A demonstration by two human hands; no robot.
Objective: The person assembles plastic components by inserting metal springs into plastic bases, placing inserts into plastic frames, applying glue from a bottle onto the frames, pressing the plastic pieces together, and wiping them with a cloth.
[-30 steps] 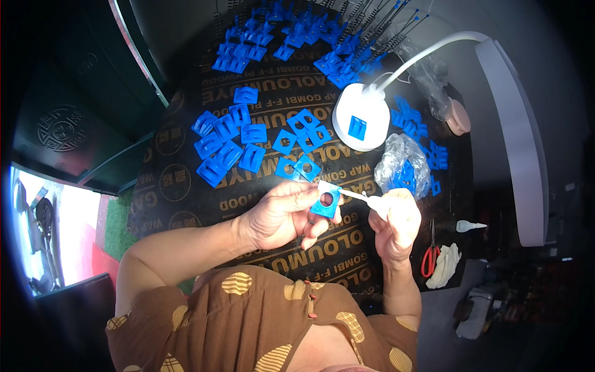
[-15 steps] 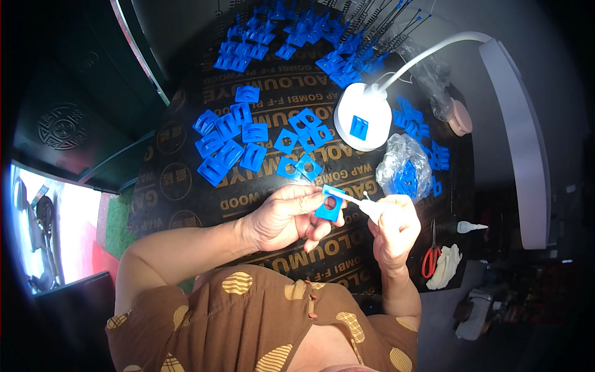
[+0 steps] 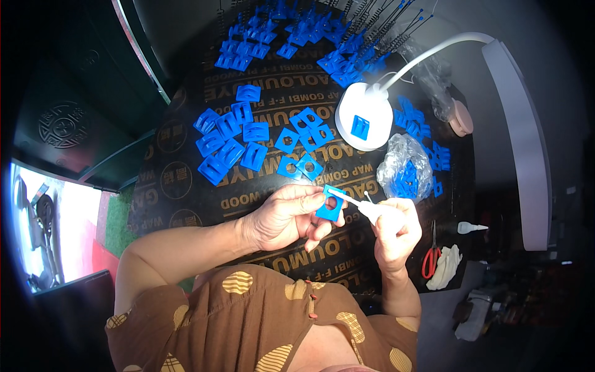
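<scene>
Between the thumb and fingers of my left hand (image 3: 280,218) is a square blue plastic plate (image 3: 327,214) with a round hole, held up over the table. My right hand (image 3: 398,234) is closed around a white squeeze bottle (image 3: 368,211), mostly covered by the fingers. Its thin white nozzle points left and meets the plate near the upper edge, above the hole. Just beyond my left hand lie several similar holed plates (image 3: 287,141), and left of them a group of blue slotted pieces (image 3: 230,151).
A white lamp (image 3: 347,137) stands at the back right, a blue piece on its base. Near it is a clear plastic bag (image 3: 387,170) holding blue parts. Red-handled scissors (image 3: 429,263), a crumpled white cloth (image 3: 445,268) and a white nozzle-shaped cap (image 3: 472,227) lie right. Blue pieces with springs (image 3: 347,46) fill the back.
My right hand has shifted very slightly, while the nozzle stays against the upper part of the blue plate. My left hand holds the plate in nearly the same place.
</scene>
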